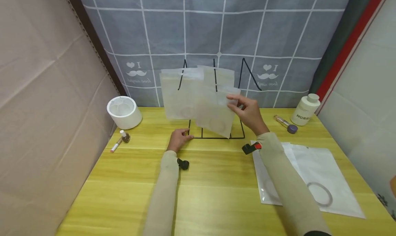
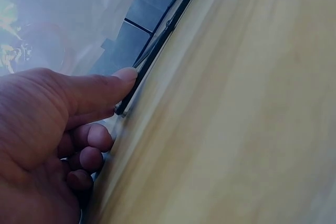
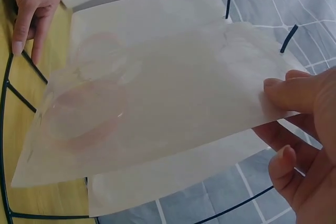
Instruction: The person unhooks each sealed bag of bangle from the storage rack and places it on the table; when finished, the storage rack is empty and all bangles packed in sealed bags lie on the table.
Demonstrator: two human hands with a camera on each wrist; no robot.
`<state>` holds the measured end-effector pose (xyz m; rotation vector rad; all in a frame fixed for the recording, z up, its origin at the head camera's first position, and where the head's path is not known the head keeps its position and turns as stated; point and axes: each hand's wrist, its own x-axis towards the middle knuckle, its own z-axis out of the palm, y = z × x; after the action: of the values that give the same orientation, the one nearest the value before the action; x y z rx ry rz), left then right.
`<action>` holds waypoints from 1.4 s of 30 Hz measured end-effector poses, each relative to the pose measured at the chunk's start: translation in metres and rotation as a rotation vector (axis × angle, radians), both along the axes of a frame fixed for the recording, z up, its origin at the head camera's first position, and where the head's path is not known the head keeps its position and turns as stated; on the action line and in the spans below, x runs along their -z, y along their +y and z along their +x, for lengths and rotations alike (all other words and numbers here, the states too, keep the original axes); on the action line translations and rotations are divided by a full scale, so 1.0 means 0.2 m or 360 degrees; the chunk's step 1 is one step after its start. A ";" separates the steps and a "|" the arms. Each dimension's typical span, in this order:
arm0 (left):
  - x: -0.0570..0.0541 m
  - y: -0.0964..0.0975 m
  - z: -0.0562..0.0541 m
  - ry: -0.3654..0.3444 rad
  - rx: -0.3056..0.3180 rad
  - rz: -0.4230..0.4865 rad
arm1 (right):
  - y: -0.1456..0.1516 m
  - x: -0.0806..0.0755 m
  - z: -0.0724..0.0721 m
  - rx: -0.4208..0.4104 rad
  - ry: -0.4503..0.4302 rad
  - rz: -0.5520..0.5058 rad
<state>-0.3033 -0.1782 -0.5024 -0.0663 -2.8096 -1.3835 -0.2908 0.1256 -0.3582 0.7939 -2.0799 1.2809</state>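
Observation:
A black wire rack [image 1: 213, 138] stands on the table against the grey cloth, its prongs pointing forward. My left hand [image 1: 178, 139] pinches the front left corner of its base; in the left wrist view the thumb [image 2: 125, 74] lies on the wire. My right hand [image 1: 247, 113] holds a frosted plastic bag [image 1: 213, 117] by its upper right edge, thumb in front and fingers behind. A pinkish ring [image 3: 86, 113] shows inside this bag's lower part. Other frosted bags hang on the left prong [image 1: 173, 95] and the middle prong [image 1: 215, 78]. The right prong [image 1: 251, 72] carries nothing.
More frosted bags [image 1: 331, 170], one with a ring inside, lie at the right under my forearm. A white round container [image 1: 124, 113], a small bottle [image 1: 125, 136] and a thin tube are at the left. A white bottle [image 1: 305, 109] and a purple-capped vial [image 1: 286, 124] stand far right.

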 end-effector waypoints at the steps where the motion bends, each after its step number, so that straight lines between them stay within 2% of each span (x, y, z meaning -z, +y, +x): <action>1: 0.00 0.00 0.00 -0.0003 -0.0002 0.0002 | 0.01 0.00 0.01 -0.0008 0.0013 0.0015; 7: -0.01 0.00 0.01 0.0003 0.0007 0.0041 | 0.05 -0.02 0.08 -0.0001 0.0101 0.0121; 14: -0.02 0.01 0.01 -0.0002 0.0010 0.0048 | 0.08 -0.14 0.22 0.0013 0.0196 0.0266; 19: -0.01 0.01 0.00 -0.0003 0.0022 0.0050 | 0.14 -0.19 0.38 -0.0153 0.0209 0.0252; 21: -0.01 0.01 0.01 0.0003 0.0020 0.0049 | 0.18 -0.19 0.45 -0.0253 0.0145 0.0224; 22: -0.01 0.01 0.01 0.0010 0.0014 0.0045 | 0.21 -0.18 0.48 -0.0288 0.0091 0.0215; 24: -0.02 0.01 0.01 0.0017 0.0004 0.0032 | 0.26 -0.14 0.54 -0.0339 -0.0114 0.0181; 27: -0.03 0.01 0.01 0.0013 -0.0005 0.0030 | 0.34 -0.05 0.58 -0.0300 -0.0596 0.0142; 30: -0.04 0.01 0.02 -0.0001 -0.0011 0.0039 | 0.41 0.10 0.54 -0.0208 -0.1099 0.0139; 33: -0.04 0.00 0.02 0.0005 -0.0011 0.0027 | 0.48 0.28 0.44 -0.0136 -0.1425 0.0183; 37: -0.02 0.00 0.02 0.0005 0.0001 0.0040 | 0.55 0.46 0.34 -0.0031 -0.1619 0.0239; 39: -0.02 0.00 0.02 -0.0003 0.0003 0.0052 | 0.57 0.51 0.31 0.0011 -0.1666 0.0239; 42: -0.01 0.01 0.01 -0.0005 0.0002 0.0052 | 0.56 0.53 0.27 0.0051 -0.1684 0.0239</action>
<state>-0.3021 -0.1767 -0.4997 -0.0655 -2.7890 -1.4303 -0.2363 0.2380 -0.4647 0.0779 -2.9861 1.7615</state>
